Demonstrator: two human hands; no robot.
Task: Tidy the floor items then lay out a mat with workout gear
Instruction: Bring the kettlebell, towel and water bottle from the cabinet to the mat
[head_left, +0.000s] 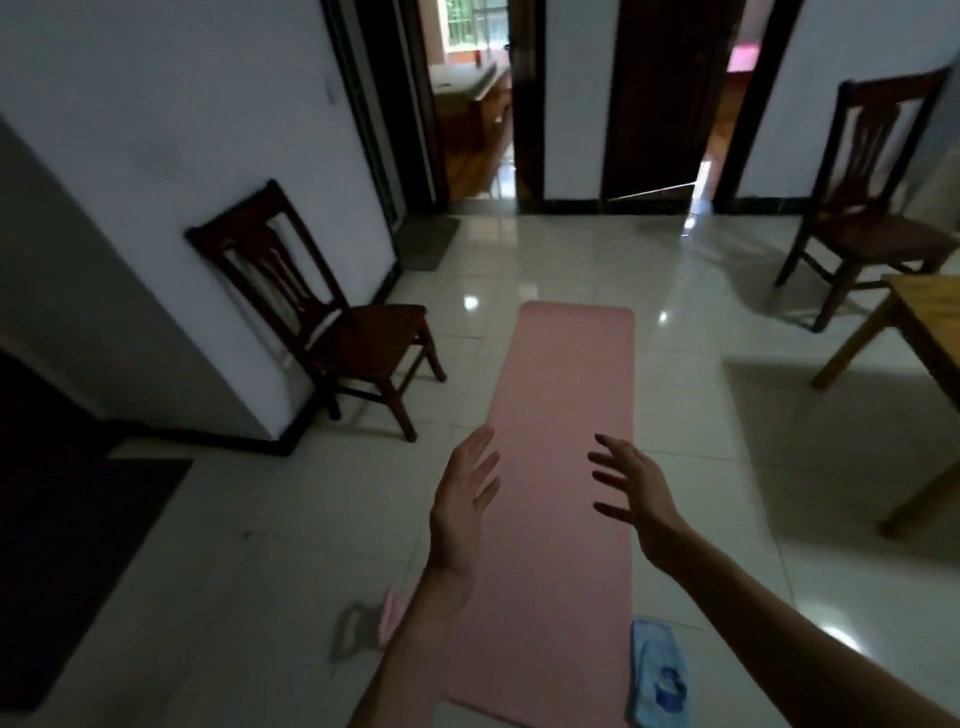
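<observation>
Both hands' fingers (480, 457) spread, holding nothing — the pink mat (561, 395) lies unrolled beneath them

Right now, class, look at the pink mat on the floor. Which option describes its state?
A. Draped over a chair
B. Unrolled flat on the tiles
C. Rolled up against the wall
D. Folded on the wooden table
B: the pink mat lies unrolled flat on the tiled floor, stretching away from the person, whose left hand and right hand are open above it, holding nothing.
</observation>
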